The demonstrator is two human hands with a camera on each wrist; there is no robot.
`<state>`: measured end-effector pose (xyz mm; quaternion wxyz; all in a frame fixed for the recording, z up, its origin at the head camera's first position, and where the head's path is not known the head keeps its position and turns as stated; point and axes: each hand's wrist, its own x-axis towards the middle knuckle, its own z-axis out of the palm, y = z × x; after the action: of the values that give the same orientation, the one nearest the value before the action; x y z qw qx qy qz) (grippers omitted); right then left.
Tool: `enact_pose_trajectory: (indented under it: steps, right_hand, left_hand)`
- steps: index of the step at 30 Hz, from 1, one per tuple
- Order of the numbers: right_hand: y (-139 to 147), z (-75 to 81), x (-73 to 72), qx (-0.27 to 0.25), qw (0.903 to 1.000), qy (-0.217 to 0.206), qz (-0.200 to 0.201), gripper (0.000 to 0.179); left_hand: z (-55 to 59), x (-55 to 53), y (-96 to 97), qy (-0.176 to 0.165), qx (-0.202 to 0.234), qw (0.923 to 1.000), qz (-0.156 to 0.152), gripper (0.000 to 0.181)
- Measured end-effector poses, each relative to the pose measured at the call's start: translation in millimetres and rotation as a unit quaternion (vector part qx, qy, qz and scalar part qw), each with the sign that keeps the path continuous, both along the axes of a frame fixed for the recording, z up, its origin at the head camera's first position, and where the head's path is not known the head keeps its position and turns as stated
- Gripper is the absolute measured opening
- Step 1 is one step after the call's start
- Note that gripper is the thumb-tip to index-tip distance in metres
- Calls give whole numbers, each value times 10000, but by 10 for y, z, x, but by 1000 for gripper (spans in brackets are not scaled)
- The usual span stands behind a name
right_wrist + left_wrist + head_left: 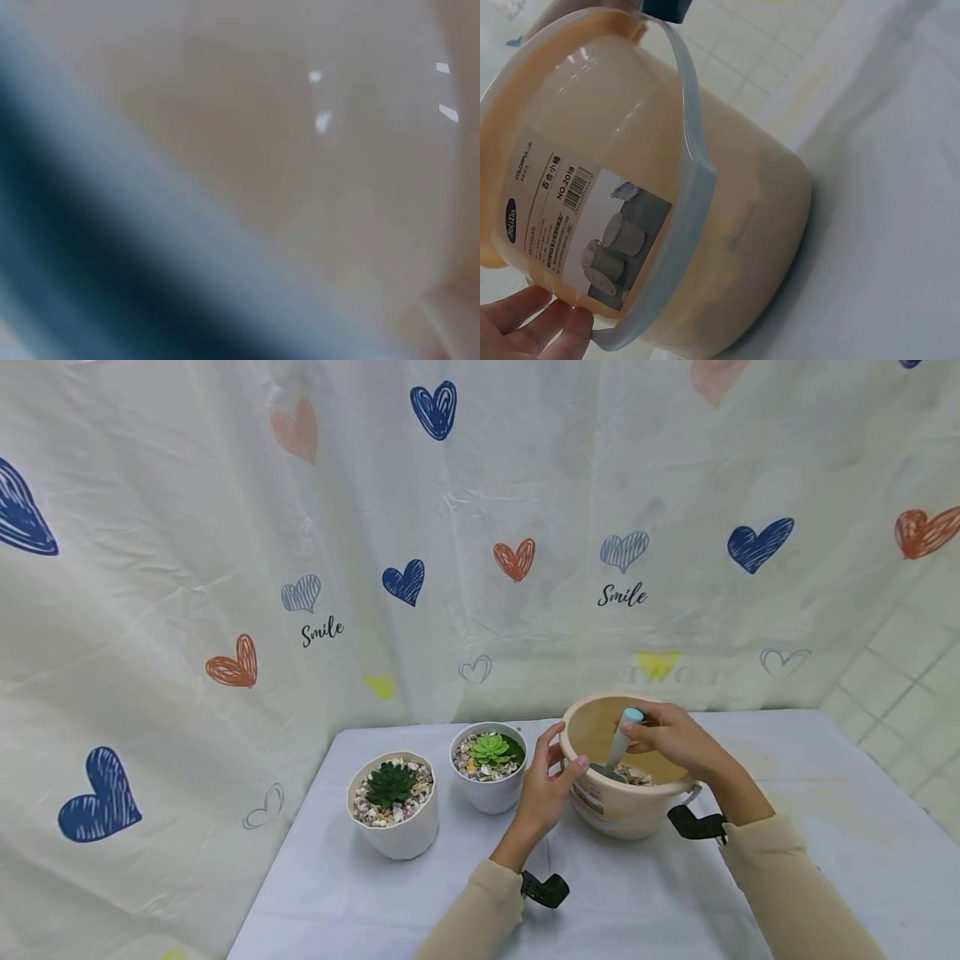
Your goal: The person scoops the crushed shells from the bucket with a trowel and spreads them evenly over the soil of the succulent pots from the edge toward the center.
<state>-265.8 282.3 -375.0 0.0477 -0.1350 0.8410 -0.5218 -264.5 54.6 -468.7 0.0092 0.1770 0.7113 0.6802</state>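
Note:
A beige plastic bucket [630,817] stands at the right of the table, with pebbles [636,775] inside. My left hand [542,789] grips its left rim; in the left wrist view the fingers [570,334] lie on the wall below the printed label [592,225]. The grey carrying handle [697,187] hangs down that side. Over the opening, my right hand [678,742] holds a small trowel [619,747] by its grey, blue-tipped grip, the dark blade tilted down by the pebbles. The right wrist view shows the bucket's glossy inner wall [360,172] behind a blurred blue band.
Left of the bucket stands a white pot [489,795] with a light green succulent [490,748]. Further left and nearer is another white pot [405,839] with a dark green succulent [391,783]. Both hold pebbles. A heart-printed curtain [450,493] hangs behind the white-covered table [322,893].

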Motion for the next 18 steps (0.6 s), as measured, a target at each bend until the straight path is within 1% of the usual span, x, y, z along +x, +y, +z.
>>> enact_pose_trajectory:
  steps: [4,8,13,18]
  right_hand:
    - [-4,8,5,-54,9997,15,-253,43]
    - [-18,18,3,-59,9980,107,-614,42]
    - [-9,24,12,-82,9944,197,-1031,43]
    - [14,20,37,-267,9892,465,-1367,45]
  left_hand:
    - [5,-1,-3,85,-5,10000,-17,62]
    - [14,2,-5,154,21,9999,-39,63]
    - [12,11,-2,30,31,10000,-34,63]
    - [-6,9,-1,20,64,10000,-49,62]
